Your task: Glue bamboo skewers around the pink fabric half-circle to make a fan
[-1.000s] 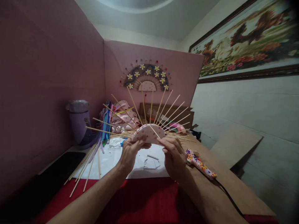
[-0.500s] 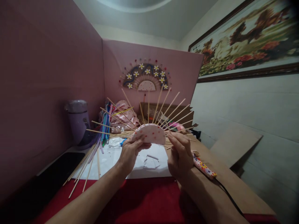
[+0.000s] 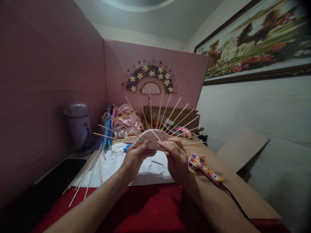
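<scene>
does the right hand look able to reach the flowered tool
Probably yes: the flowered tool lies beside the right hand on the brown board, with nothing visible blocking the way, though that hand is pinching a thin stick.

Two hands working: left hand (image 3: 136, 157) is holding one dotted half-disc (image 3: 143, 142); right hand (image 3: 176, 157) is pinching one short stick (image 3: 155, 135). At least twelve long sticks (image 3: 151, 110) are fanning out beyond hands. Farther beyond, ten white flowers (image 3: 152, 73) are decorating one fan (image 3: 145, 75). One purple flask (image 3: 79, 129) is standing left of hands. One corded tool (image 3: 206, 170) is lying right of right hand. Loose sticks (image 3: 100, 170) left of left hand are overlapping, count unclear.
</scene>
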